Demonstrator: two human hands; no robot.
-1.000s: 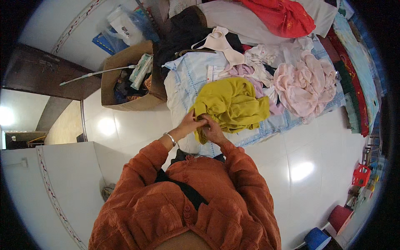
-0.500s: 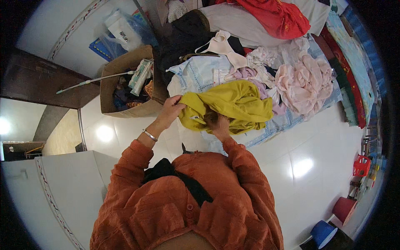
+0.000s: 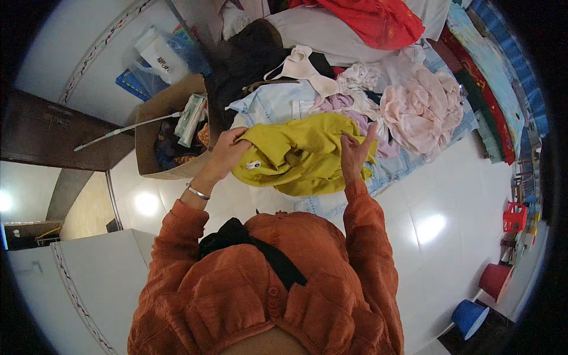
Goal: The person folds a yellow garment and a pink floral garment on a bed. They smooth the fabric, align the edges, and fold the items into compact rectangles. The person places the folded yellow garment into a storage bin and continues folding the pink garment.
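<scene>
Two hands hold one yellow garment up off the heap, spread well apart along its upper edge so the cloth hangs open between them. The left hand is closed on the left end of the cloth, near a small white tag, its wrist wearing a thin bangle. The right hand grips the right end, fingers partly open and pointing up, with a fold pinched under the thumb as far as can be seen. Holding it by both ends keeps the garment taut and clear of the other clothes. Beneath it lie a pale blue cloth, a pink bundle and a red cloth. Left of the heap, on the white tiled floor, stands a cardboard box full of odds and ends.
</scene>
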